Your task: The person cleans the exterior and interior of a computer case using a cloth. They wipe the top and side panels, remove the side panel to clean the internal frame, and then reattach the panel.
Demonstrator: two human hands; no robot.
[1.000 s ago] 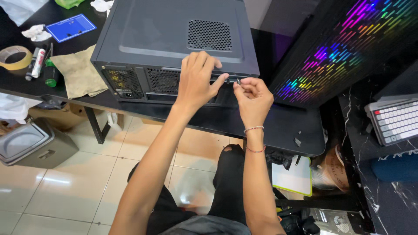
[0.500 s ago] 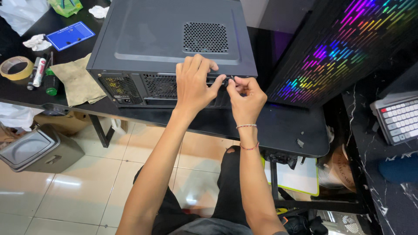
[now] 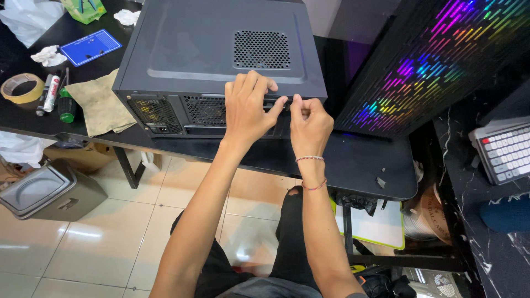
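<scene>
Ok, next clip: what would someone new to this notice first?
Probably the rainbow-lit mesh panel glowing at upper right. Then the dark grey computer case lying on its side on the black desk, with the left hand pressed on its rear edge and the right hand pinching something small beside it.

Computer case (image 3: 215, 49) on black desk (image 3: 353, 160)
</scene>
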